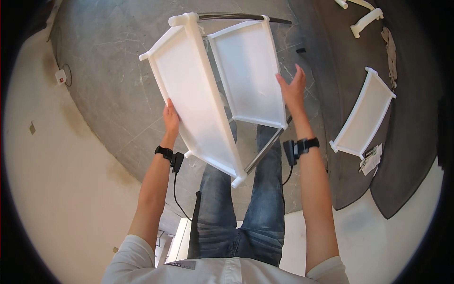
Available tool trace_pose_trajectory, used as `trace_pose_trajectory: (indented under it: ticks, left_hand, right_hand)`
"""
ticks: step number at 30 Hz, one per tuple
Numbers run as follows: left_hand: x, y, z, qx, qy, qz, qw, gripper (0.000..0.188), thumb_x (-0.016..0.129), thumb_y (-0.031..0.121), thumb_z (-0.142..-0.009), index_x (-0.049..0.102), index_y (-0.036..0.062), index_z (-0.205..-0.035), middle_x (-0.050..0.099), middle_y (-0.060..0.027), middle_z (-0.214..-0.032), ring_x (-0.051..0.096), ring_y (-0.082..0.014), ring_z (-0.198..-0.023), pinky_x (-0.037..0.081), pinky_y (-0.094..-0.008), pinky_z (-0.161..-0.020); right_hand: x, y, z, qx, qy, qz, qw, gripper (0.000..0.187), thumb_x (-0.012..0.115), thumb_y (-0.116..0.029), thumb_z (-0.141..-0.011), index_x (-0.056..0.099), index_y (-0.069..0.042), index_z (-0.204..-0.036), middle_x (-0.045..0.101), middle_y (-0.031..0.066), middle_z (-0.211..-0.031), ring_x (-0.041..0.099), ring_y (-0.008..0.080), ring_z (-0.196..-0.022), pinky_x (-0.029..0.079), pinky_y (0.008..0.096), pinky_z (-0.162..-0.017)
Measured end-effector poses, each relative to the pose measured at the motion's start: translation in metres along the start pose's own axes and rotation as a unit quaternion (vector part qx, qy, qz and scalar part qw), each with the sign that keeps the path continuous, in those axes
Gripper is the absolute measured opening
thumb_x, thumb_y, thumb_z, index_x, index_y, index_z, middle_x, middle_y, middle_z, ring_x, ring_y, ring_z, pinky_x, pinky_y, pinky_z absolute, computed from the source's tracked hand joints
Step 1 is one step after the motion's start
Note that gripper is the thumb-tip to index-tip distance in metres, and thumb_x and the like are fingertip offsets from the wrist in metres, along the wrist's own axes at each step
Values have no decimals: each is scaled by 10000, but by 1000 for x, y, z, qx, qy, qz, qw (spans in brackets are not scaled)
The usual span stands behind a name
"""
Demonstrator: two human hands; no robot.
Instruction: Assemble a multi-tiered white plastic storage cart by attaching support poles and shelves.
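A partly assembled shelf rack hangs tilted in front of me, over the floor and my legs. Its larger white plastic shelf [189,90] is nearer, with a second white shelf [248,71] beyond it to the right; dark metal tubes [241,17] join their corners. My left hand [171,118] grips the left edge of the nearer shelf, its other fingers hidden behind the panel. Beside the right edge of the second shelf is my right hand [293,90], fingers apart; its thumb tip is close to that edge, and I cannot tell whether it touches.
On the dark grey sofa [343,189] at right lies another white shelf [364,111], with a small packet [371,160] by its lower end. White plastic end pieces [366,22] and a crumpled strip of cloth [390,57] lie farther back. A small white box [61,76] is by the left wall.
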State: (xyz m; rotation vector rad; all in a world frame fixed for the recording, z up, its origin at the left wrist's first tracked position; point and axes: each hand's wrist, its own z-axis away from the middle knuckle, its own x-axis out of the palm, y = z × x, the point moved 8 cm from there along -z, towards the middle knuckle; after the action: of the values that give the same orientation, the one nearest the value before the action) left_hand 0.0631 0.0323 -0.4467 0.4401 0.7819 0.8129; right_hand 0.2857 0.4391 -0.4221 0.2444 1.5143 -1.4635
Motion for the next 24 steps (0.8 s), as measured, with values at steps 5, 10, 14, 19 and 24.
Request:
trace_pose_trajectory:
  ticks: [5,10,14,19,24]
  left_hand:
    - [4,3,1,18,4,30,999,595,357,537,-940,546,-11,-1075,597,-54,-927,546,-115,-799,441,-257,-698]
    - [-7,-19,-12,-88,4,81,993,638,353,518,-944,412,-3,-1308,516,-108,-1244,502,-207,-1114,386,-319,-950]
    - [-12,-29,-29,-107,15,57,993,595,348,512,-945,491,-24,-1162,582,-112,-1080,567,-197,-993,444,-321,-880]
    - [-38,-71,-49,-138,-6,59,989,499,374,456,-950,507,20,-1152,604,-114,-983,610,-212,-862,491,-331,-737]
    - [-26,-58,-16,-123,-167,194,959,368,499,279,-922,506,59,-1217,625,-73,-1046,580,-169,-1000,451,-274,-874]
  right_hand:
    - [78,93,43,264,-288,-223,893,685,717,-337,-741,430,41,-1235,534,223,-1190,538,312,-1078,419,362,-907]
    - [97,70,51,207,-350,-125,905,453,705,-317,-746,612,46,-1001,660,203,-908,646,312,-850,491,362,-762]
    - [89,41,46,120,-267,49,955,378,706,-279,-740,625,49,-907,624,280,-859,617,409,-832,497,426,-727]
    - [76,-10,40,35,-203,102,973,283,662,-248,-782,594,26,-801,629,246,-748,624,405,-721,500,448,-653]
    - [41,-67,46,-50,-166,158,972,240,624,-235,-815,554,-9,-775,613,206,-641,621,378,-623,497,459,-575]
